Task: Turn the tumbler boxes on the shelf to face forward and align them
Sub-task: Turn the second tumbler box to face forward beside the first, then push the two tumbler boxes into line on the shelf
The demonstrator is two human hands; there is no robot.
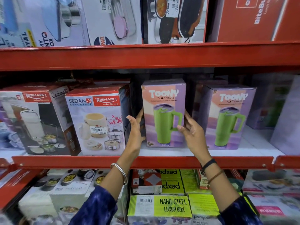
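Two purple-and-pink Toony tumbler boxes with a green mug printed on them stand on the middle shelf (162, 161). The left tumbler box (164, 103) faces forward. My left hand (135, 129) lies flat against its left side with the fingers reaching behind it. On its right edge rests my right hand (192, 130), fingers spread. Both hands hold the box between them. The right tumbler box (230, 117) stands a short gap away, front also showing, turned slightly. Another purple box (269, 101) stands behind, further right, blurred.
A Rishabh Sedan-3 lunch pack box (95, 122) stands just left of my left hand, with another Rishabh box (35, 120) beyond it. A large purple box (287, 120) sits at the far right. Red shelf rails run above and below; lunch boxes (172, 207) fill the lower shelf.
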